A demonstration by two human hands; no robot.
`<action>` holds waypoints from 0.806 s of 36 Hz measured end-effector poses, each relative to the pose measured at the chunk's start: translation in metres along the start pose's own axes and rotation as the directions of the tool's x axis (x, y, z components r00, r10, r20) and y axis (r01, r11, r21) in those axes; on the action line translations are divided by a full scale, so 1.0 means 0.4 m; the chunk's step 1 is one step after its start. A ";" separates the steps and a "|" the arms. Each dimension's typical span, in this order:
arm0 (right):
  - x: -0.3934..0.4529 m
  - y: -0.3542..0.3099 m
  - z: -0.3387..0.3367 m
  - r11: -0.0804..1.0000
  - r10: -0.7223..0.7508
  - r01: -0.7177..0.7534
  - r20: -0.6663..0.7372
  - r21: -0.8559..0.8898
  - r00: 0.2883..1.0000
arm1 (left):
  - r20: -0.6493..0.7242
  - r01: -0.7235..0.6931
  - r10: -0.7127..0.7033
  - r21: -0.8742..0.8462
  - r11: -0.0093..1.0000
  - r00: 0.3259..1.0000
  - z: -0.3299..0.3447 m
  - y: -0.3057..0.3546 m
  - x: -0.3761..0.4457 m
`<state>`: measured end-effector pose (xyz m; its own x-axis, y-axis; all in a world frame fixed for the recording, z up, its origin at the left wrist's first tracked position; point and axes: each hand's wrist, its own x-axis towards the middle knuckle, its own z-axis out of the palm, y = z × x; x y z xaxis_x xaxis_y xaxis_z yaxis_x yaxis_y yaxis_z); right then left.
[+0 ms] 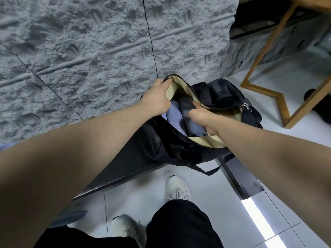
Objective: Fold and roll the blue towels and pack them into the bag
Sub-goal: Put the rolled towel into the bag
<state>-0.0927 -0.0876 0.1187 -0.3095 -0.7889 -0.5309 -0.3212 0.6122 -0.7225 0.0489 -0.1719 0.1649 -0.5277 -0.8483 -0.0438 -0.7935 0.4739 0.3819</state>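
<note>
Tiled floor (231, 221); rolled towel (192, 122) under right hand (202, 119)

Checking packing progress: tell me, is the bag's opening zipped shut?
No, the left hand holds the bag open, rolled blue towels showing inside.

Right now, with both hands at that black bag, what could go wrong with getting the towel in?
1. The left hand alone holds the bag open by its rim; if it slips, the flap could drop over the opening.
2. The right hand is pushing a rolled towel in beside another towel; the tight fit might loosen the roll.
3. The bag sits at the edge of a black ledge and might slide off.
</note>
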 end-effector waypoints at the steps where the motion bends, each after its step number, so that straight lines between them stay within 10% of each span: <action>1: -0.002 0.002 -0.002 1.000 -0.004 0.004 -0.001 -0.002 1.000 | 0.003 0.003 -0.003 0.001 1.000 1.000 0.002 0.000 0.000; 29: -0.120 -0.008 -0.014 0.940 -0.124 0.107 -0.032 -0.323 0.992 | -0.019 -0.127 0.127 -0.030 0.991 0.992 -0.007 0.006 -0.075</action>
<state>-0.0819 -0.0515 0.1492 -0.2960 -0.8565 -0.4227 -0.6240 0.5085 -0.5933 0.0638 -0.1460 0.1697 -0.6182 -0.7857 0.0228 -0.7103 0.5709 0.4117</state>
